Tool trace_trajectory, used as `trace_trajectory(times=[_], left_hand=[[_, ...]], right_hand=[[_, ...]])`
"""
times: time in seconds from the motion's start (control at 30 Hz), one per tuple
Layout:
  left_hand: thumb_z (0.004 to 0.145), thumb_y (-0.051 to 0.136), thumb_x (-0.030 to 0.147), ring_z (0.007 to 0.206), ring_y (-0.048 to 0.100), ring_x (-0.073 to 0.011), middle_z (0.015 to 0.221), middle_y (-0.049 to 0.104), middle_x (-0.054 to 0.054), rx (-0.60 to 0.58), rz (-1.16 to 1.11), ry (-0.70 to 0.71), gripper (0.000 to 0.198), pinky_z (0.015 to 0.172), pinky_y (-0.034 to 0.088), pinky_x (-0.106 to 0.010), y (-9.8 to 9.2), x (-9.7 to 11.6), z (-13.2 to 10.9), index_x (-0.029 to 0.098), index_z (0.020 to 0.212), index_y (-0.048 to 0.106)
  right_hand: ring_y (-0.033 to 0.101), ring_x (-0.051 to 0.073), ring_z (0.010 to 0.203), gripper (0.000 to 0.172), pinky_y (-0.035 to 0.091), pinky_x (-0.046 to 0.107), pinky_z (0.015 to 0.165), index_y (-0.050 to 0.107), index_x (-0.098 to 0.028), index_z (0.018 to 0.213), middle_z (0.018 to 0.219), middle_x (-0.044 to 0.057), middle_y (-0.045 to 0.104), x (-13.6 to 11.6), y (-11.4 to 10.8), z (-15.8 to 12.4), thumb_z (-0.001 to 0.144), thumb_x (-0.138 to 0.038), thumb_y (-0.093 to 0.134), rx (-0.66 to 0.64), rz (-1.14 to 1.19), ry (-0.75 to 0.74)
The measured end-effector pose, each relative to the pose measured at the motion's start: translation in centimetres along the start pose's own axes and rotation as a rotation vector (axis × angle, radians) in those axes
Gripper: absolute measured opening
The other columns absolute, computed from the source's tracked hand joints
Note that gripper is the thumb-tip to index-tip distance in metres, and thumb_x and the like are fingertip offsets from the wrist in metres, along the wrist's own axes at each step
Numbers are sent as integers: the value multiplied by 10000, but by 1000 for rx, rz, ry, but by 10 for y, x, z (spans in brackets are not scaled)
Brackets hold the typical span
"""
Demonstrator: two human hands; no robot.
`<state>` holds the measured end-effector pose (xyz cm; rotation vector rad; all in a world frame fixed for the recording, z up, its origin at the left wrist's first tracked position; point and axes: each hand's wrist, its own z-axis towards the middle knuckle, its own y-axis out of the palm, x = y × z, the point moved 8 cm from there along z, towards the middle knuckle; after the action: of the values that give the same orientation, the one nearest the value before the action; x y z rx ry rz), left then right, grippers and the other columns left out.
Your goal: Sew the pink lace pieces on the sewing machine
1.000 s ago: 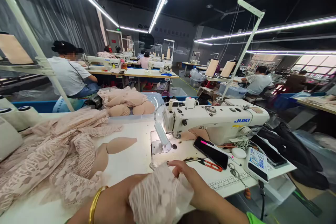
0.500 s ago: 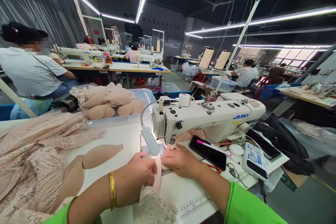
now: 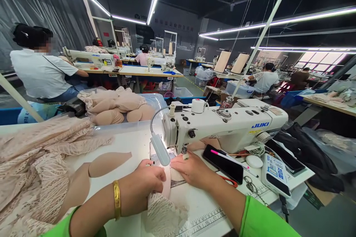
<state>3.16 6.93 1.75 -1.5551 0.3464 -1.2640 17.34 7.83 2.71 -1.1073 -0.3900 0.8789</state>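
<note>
My left hand [image 3: 146, 183], with a gold bangle on its wrist, has its fingers curled on a beige bra cup piece [image 3: 166, 185] in front of the needle area. Lace [image 3: 164, 213] hangs from that piece below the hand, towards the table edge. On the right, my right hand [image 3: 191, 168] pinches the same work close to the needle, its fingers together. The white sewing machine [image 3: 222, 122] stands over the work. A small grey lamp [image 3: 160, 150] on a bendy neck hides part of the sewing spot, and the needle tip cannot be made out.
Lace fabric [image 3: 41, 166] is heaped at left, beside flat beige cup pieces [image 3: 108, 164]. More cups [image 3: 116, 105] fill a clear bin behind. Right of my hand lie a black phone [image 3: 224, 163], a pink pen [image 3: 228, 158], orange-handled scissors [image 3: 230, 182] and a white device [image 3: 275, 174].
The view has shifted slightly, so the machine sits farther right. More beige fabric shows beside my right fingertips. Both hands stay at the work. The person at left has shifted a little in view.
</note>
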Motion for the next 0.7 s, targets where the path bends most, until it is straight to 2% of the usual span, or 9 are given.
trace_trajectory(times=[0.23, 0.4, 0.53, 0.7], left_hand=[[689, 713, 215, 815, 641, -212, 1031, 729, -52, 29, 19, 21, 132, 1117, 289, -467, 2, -1, -1, 213, 585, 632], [688, 730, 205, 903, 672, -248, 1047, 740, -51, 57, 25, 23, 105, 1054, 312, -410, 4, -6, -2, 224, 600, 675], [726, 702, 207, 846, 662, -214, 1070, 743, -47, 32, 48, 8, 144, 993, 296, -413, -1, -4, 0, 202, 595, 642], [743, 675, 173, 875, 675, -230, 1061, 766, -39, -2, 49, 37, 169, 938, 264, -420, -13, 7, 5, 187, 593, 601]], right_hand=[[573, 224, 889, 260, 427, 334, 867, 683, -241, 947, 1015, 12, 777, 0, 2, 0, 927, -23, 544, -20, 36, 10], [559, 222, 866, 250, 424, 328, 839, 660, -240, 929, 963, 10, 753, -1, 3, -1, 921, -23, 536, -39, 27, 12], [529, 218, 796, 243, 413, 327, 769, 652, -239, 915, 911, 16, 729, -1, 3, -2, 921, -34, 522, -27, -9, 10], [596, 228, 887, 284, 447, 326, 795, 682, -241, 982, 964, 30, 757, -3, 1, -3, 917, -20, 515, 1, 50, -12]])
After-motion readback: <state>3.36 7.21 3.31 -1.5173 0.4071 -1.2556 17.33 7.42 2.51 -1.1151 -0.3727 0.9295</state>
